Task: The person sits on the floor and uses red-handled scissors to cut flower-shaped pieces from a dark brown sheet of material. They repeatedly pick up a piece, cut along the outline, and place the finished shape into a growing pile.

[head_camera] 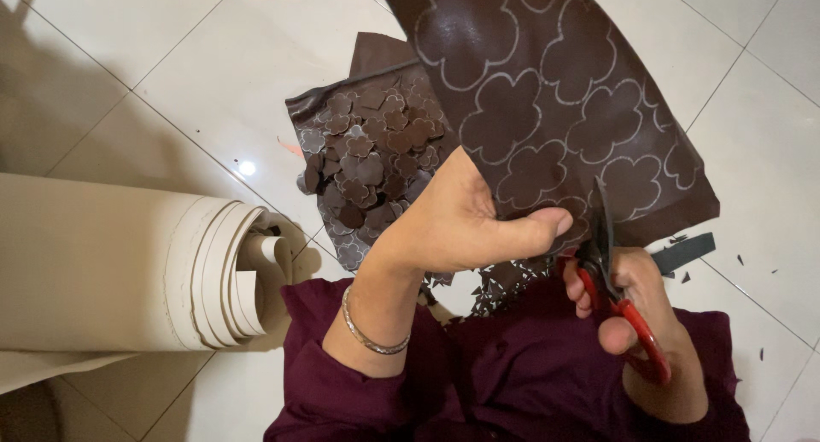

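- The left hand [461, 224] is pinching the near edge of a big shiny dark brown sheet of leather-like stuff [547, 92], with the thumb on top and the fingers hidden under it.
- The brown sheet is sticking up and away from the person, toward the far right, and it is covered in flower shapes drawn in pale lines.
- The right hand [636, 310] is gripping a pair of scissors with red handles [619, 301], with fingers through the loops.
- The dark blades are pointing up and far, right beside the left thumb, at the near edge of the brown sheet. I cannot tell how wide the blades are.
- A thin silver bangle [369, 335] is sitting on the left wrist.
- A heap of small brown cut-out flower pieces [371, 156] is lying on a flat dark brown scrap on the white tiled floor [213, 66], just left of the big sheet.
- Tiny brown snippets [500, 280] are lying near the person's lap, under the hands.
- A thick roll of cream-coloured material [128, 271] is lying on the floor at the left.
- A small grey strip [683, 252] is lying on the floor at the right, close to the scissors.
- The person is wearing dark plum clothes [495, 382].
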Available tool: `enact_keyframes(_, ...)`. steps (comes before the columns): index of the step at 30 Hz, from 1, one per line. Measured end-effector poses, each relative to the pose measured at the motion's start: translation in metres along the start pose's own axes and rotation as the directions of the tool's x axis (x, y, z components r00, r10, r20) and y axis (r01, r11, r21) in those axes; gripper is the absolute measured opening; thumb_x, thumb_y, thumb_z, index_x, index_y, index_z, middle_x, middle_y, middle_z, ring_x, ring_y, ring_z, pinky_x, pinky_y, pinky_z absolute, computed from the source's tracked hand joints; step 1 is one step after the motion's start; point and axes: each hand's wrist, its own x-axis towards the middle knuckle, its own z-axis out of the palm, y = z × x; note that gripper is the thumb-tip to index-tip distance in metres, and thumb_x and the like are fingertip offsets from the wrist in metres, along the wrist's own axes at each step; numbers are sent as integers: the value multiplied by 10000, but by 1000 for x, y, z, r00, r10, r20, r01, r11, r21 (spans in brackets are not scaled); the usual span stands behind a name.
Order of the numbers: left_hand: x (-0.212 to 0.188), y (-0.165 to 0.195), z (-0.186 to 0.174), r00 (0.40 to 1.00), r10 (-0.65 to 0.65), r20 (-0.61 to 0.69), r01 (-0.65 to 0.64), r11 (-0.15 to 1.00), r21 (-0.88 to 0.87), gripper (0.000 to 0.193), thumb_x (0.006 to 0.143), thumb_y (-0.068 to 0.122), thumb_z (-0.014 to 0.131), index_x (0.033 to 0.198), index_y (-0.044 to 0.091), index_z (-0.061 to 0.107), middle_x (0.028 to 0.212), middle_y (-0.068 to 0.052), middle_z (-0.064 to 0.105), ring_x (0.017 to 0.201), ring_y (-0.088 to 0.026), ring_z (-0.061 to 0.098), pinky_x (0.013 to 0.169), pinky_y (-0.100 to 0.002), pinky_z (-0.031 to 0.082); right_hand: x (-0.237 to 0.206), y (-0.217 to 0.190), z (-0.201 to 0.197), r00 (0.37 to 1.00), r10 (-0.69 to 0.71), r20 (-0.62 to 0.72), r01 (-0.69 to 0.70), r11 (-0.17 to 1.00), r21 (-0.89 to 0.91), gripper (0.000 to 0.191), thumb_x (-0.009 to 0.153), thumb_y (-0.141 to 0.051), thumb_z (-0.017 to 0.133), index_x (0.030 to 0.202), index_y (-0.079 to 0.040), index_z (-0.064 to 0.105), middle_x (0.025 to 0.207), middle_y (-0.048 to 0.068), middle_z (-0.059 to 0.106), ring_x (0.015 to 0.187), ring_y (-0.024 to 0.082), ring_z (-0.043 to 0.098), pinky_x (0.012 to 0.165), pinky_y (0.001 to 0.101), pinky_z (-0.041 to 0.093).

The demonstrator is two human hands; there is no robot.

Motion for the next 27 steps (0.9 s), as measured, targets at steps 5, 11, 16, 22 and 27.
enact_keyframes(5, 0, -1, 0, 1000, -2, 5, 2, 1000, -7, 333, 984, -89, 723, 1264, -3, 566, 1045, -2, 646, 950, -71, 610, 854, -240, 531, -1, 5, -4, 999, -37, 3, 37, 999, 6, 881, 493, -938, 631, 692, -80, 615, 672, 17, 645, 521, 75, 629, 459, 210, 544)
enact_keyframes(11, -1, 1, -1, 1000, 2, 10, -2, 1000, 4, 346, 985, -90, 726, 1282, -9, 568, 1058, -6, 647, 944, -71, 586, 876, -248, 532, -1, 11, -4, 991, -134, -20, 134, 991, -15, 814, 560, -891, 640, 706, -91, 631, 633, 7, 646, 477, 56, 621, 420, 188, 531)
enact_keyframes(16, 0, 2, -1, 1000, 2, 17, -2, 1000, -18, 361, 985, -89, 723, 1296, -7, 559, 1070, -6, 648, 955, -72, 588, 884, -248, 535, -2, 9, -5, 994, -106, -29, 105, 994, -33, 812, 555, -893, 624, 687, -92, 637, 601, -1, 629, 457, 64, 605, 402, 199, 499)
enact_keyframes(22, 1, 5, 0, 997, -66, 41, 68, 996, -54, 448, 942, -74, 728, 1338, -2, 531, 1053, -27, 652, 960, -95, 621, 856, -258, 537, 0, -3, -4, 1000, 5, 14, -5, 1000, -7, 935, 508, -929, 615, 806, -47, 696, 677, 24, 655, 563, 99, 648, 509, 240, 533)
enact_keyframes(27, 8, -2, 2, 996, 34, 85, -39, 998, 56, 586, 922, -60, 746, 1434, 26, 475, 1255, 1, 588, 1174, -71, 568, 1037, -240, 492, 4, -9, -1, 995, 89, 37, -91, 995, 34, 1000, 500, -943, 628, 878, -21, 714, 714, 32, 691, 639, 117, 697, 576, 263, 588)
